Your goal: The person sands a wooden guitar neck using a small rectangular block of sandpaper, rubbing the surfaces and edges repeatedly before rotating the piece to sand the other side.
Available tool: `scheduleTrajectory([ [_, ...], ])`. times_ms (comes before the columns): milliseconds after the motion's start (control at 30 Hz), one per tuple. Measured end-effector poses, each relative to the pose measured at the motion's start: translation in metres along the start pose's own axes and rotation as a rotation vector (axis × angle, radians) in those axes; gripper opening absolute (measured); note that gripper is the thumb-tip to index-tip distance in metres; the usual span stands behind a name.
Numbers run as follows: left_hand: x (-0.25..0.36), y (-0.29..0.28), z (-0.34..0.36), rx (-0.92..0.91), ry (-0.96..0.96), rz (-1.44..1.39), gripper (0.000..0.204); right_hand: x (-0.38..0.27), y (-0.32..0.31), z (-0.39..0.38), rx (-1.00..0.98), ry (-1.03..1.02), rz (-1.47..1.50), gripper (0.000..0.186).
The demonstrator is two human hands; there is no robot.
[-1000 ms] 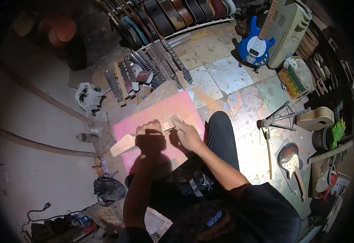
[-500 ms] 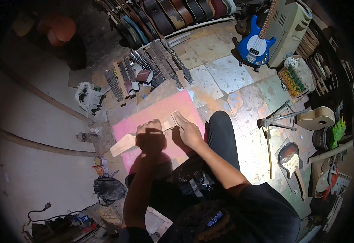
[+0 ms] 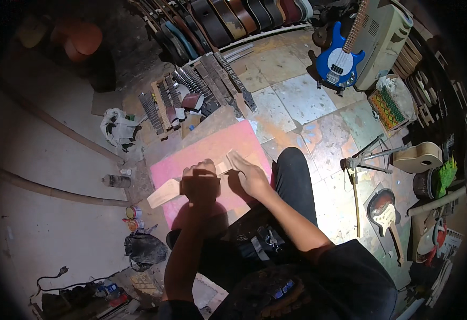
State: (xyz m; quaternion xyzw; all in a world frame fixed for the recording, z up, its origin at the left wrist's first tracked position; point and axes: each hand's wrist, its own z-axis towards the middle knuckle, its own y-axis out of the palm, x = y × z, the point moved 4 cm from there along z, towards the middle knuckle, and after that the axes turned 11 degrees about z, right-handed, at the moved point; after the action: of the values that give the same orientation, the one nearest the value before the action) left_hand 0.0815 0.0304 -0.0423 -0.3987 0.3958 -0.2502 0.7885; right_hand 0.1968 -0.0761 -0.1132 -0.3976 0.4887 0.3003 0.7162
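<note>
One left hand [image 3: 200,180] is gripping the pale wooden piece [image 3: 164,195] around its middle | right hand [image 3: 251,178] is touching its right end, whether gripping I cannot tell | this wooden piece is extending slantwise over the pink board [image 3: 236,136] | farther, guitar necks [image 3: 212,74] are lying side by side | blue bass guitar [image 3: 337,64] is standing to their right

A piece of wood [image 3: 165,194] lies across the board [image 3: 244,137], poking past its left edge. Guitar necks [image 3: 230,74] lie behind its far edge. Well past the far right corner stands a bass guitar [image 3: 339,66]. Right of the board is a tripod [image 3: 371,153], then an acoustic guitar [image 3: 416,157].
</note>
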Motion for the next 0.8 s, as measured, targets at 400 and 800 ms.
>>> scheduleTrajectory([
  [400, -0.004, -0.007, -0.002, -0.086, -0.026, -0.119, 0.012, -0.015, 0.004, 0.008, -0.165, 0.139, 0.365, 0.064],
  [800, 0.009, 0.004, -0.01, -0.093, 0.095, 0.152, 0.008, 0.019, 0.0, -0.003, -0.043, -0.018, 0.113, 0.059],
])
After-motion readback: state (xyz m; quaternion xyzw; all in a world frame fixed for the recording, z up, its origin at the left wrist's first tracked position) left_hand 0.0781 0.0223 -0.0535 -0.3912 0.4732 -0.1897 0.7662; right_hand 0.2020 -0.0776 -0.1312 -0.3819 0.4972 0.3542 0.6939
